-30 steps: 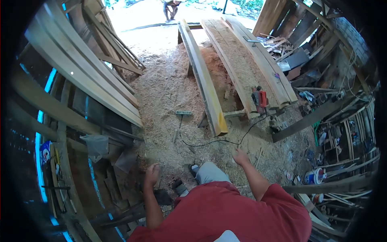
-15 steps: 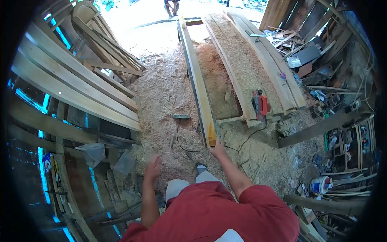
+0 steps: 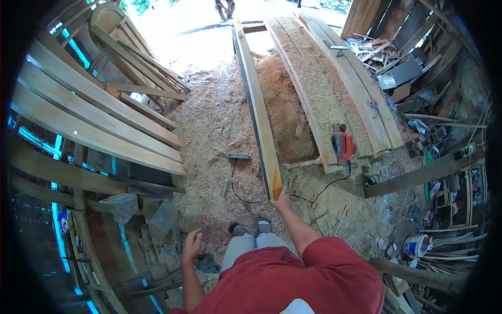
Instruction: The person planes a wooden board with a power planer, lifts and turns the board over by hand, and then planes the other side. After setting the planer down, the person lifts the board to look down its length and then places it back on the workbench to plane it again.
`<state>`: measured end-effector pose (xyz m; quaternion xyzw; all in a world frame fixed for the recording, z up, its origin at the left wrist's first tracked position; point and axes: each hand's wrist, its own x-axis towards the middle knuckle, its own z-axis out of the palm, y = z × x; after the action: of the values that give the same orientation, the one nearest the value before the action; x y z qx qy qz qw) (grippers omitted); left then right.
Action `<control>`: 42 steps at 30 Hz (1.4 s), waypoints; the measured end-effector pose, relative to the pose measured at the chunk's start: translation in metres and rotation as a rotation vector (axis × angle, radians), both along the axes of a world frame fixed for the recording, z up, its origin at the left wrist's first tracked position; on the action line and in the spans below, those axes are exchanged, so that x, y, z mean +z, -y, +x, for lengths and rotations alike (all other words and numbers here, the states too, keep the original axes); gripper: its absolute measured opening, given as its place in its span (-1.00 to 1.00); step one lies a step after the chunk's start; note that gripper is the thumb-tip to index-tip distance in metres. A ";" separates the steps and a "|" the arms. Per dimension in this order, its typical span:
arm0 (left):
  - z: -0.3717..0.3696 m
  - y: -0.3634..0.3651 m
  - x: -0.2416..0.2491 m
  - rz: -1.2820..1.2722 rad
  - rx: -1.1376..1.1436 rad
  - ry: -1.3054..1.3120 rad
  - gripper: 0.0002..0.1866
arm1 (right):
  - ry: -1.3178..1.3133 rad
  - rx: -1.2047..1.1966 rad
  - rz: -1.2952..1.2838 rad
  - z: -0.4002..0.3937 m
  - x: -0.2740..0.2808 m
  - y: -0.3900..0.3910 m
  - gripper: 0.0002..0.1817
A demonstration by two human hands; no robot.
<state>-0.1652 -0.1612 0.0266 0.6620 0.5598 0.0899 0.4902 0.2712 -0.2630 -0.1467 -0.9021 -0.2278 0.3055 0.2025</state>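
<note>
My right hand (image 3: 282, 202) grips the near end of a long, narrow wooden board (image 3: 260, 104). The board lies lengthwise on a low bench frame, stretching away towards the bright opening. Some of my right fingers are hidden behind the board's end. Out to the left, my left hand (image 3: 192, 246) hangs over the floor with nothing in it, its fingers loosely apart. A red and black electric planer (image 3: 343, 145) rests on a shaving-covered plank (image 3: 314, 73), to the right of the board.
Pale planks (image 3: 99, 123) lean in a row on the left. A power strip (image 3: 238, 156) sits on the shaving-strewn floor, a cord near my feet. Scrap wood (image 3: 374, 55), a post (image 3: 418, 175) and a white bucket (image 3: 415, 245) are on the right. A person (image 3: 225, 8) is beyond the opening.
My left hand has moved down and slightly left. My feet now both show, close together. My right hand stays on the board's end, and the view has shifted slightly.
</note>
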 end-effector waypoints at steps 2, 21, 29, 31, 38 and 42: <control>-0.002 -0.008 -0.006 0.016 -0.001 -0.006 -0.60 | -0.017 -0.014 0.010 0.005 -0.010 -0.006 0.14; 0.080 -0.047 -0.078 -0.020 -0.283 -0.023 -0.60 | 0.073 -0.049 0.003 0.007 -0.040 -0.012 0.14; 0.276 -0.015 -0.132 -0.169 -0.328 0.123 -0.55 | -0.280 -0.087 0.300 0.089 -0.064 0.072 -0.22; 0.314 0.005 -0.180 -0.127 -0.325 0.133 -0.53 | -0.149 -0.133 0.216 0.124 -0.008 0.098 -0.32; 0.387 0.052 -0.277 -0.287 0.243 0.418 -0.49 | -0.424 0.131 0.348 0.192 -0.028 0.090 -0.30; 0.393 0.051 -0.261 -0.422 0.453 0.652 -0.55 | -0.464 0.505 0.328 0.155 -0.048 0.066 -0.14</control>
<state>0.2274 -0.2123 -0.2348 0.3453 0.5129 0.2830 0.7332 0.4267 -0.3285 -0.1947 -0.6800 -0.4370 0.5014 0.3086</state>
